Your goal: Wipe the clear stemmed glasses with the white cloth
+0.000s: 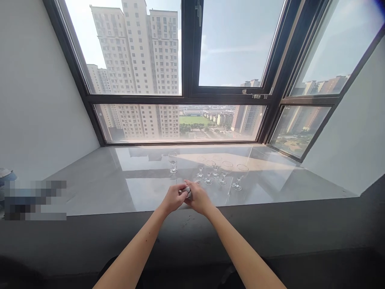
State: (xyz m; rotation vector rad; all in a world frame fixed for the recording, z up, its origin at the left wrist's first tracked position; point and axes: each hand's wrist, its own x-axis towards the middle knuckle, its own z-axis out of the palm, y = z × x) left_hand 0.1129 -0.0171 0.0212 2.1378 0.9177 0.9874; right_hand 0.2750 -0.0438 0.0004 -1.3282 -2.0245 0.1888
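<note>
My left hand (172,198) and my right hand (199,198) meet over the front of a glossy grey window sill (102,184). Between them they clasp a small object with a pale grey cloth-like part (187,192); most of it is hidden by my fingers, so I cannot tell exactly what it is. Just beyond my hands stand several small clear stemmed glasses (224,173) in a loose group. One more stemmed glass (173,162) stands alone to their left.
A large dark-framed window (189,96) runs along the back of the sill, with tall buildings outside. White walls close the sill on the left and right. A dark ledge (270,228) runs along the sill's front edge. A blurred patch sits at far left.
</note>
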